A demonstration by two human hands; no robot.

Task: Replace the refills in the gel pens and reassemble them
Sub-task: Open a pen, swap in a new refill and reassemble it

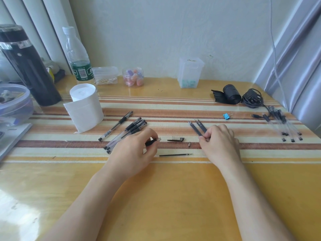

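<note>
A wooden bench (173, 197) covered in part by a striped cloth of cream, orange and brown (173, 110) is seen from above. The left hand (133, 152) is laid on the cloth, its grip pinched on a clear gel pen barrel with a black rubber sleeve (152, 141), whose clear end projects to the right of the fingers. The right hand (220, 141) is laid on the cloth to the right, its grip pressed together on the near ends of a small bundle of dark slim refills (197, 127), which fan away up and to the left.

Between the two hands, a black pen cap with a clip (175, 139) is lying flat, and a small metal pen tip (189, 144) is lying just beside it to the right. Nearer the person, one loose black refill (175, 155) is lying crosswise on the cream stripe.

Behind the left hand, a cluster of capped clear gel pens with black caps (128, 133) is lying diagonally, with a single like pen (115, 126) apart to its left. A second group of clear pens (284, 124) is lying at the far right of the cloth.

A white roll of tissue (85, 106) is standing upright to the left. A blue binder clip (226, 116) is resting behind the right hand. A black roll of tape (231, 93) and a coiled black cable (251, 98) are lying at the far right.
</note>
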